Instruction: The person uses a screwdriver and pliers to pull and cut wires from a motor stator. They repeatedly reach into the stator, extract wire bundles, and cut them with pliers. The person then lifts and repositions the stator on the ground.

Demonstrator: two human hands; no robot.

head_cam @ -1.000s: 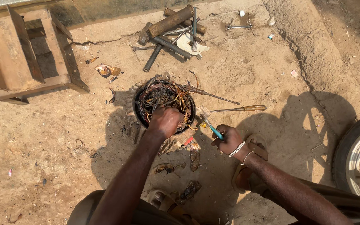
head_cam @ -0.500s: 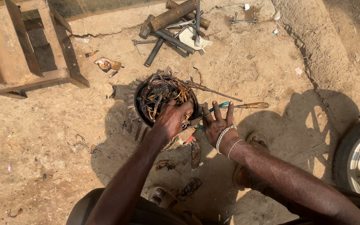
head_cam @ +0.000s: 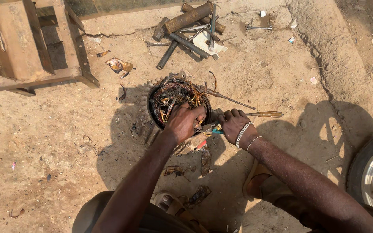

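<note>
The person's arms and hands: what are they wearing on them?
Both forearms are bare, with no sleeves or gloves showing. The right hand has two bracelets at the wrist: a pale beaded one and a thin, plain band beside it. The left hand shows nothing worn at the wrist.

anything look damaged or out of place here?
Yes. The round motor housing under the left hand has copper windings spilling out in a frayed tangle. Torn scraps lie on the sand below it. The right hand grips a tool with teal handles. Loose rods and a wrench lie scattered beyond.
</note>
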